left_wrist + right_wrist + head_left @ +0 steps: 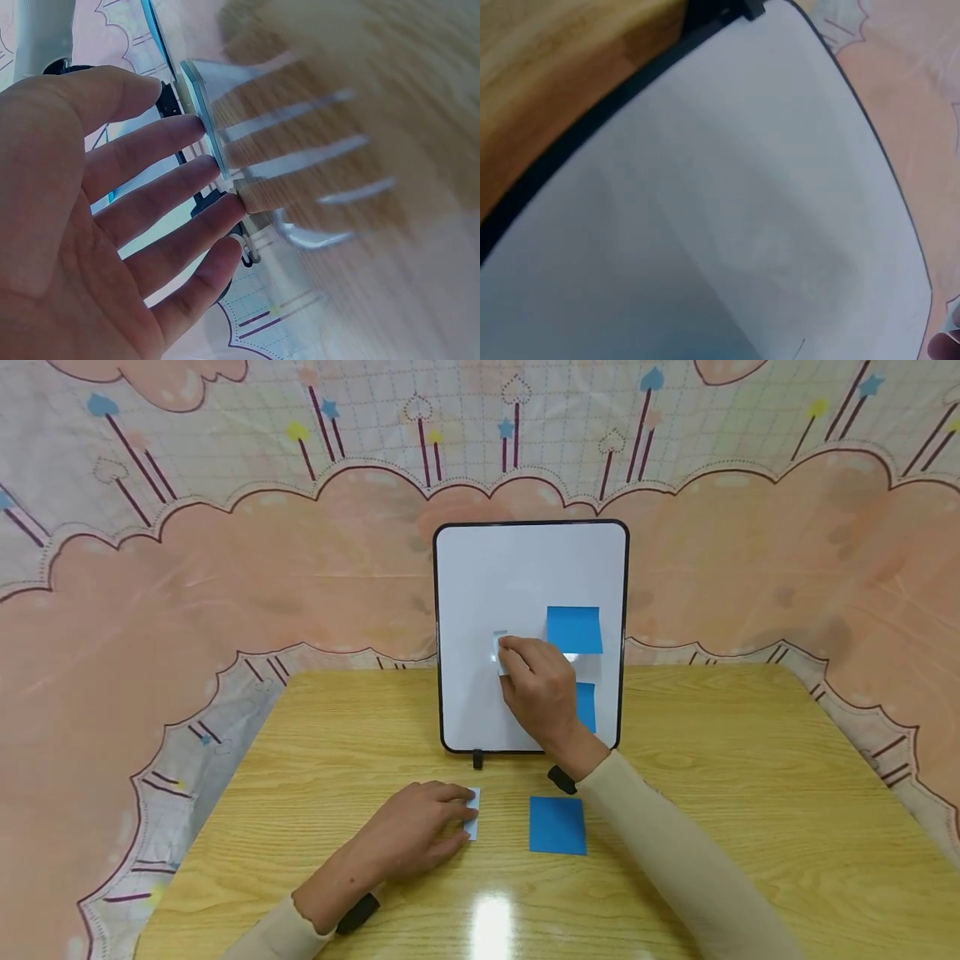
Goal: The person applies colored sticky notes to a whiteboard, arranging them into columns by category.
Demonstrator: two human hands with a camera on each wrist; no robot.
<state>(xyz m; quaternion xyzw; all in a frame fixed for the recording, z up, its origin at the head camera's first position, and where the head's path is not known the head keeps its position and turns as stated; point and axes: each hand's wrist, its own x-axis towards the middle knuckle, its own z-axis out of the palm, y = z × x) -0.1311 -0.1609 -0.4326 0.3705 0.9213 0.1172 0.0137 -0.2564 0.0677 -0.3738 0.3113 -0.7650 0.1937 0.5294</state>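
Note:
My right hand (542, 689) is in front of an upright whiteboard (483, 572), fingers curled. Its fingertips pinch a small pale sticky note (500, 635) against or very near the board; most of the note is hidden. At the lower right of the right wrist view, only a bit of fingertip (945, 346) and a pale edge show. On the table, my left hand (411, 828) lies with fingers extended, their tips touching a narrow stack of pale strips (473, 815). The left wrist view shows the stack (201, 109) edge-on at those fingertips.
Two blue sticky notes are on the board's right side: the upper one (574, 630) whole, the lower one (587, 707) partly behind my right hand. A blue square (557, 825) lies on the wooden table (352, 727). Black feet (477, 759) support the board. A patterned cloth (337, 568) hangs behind.

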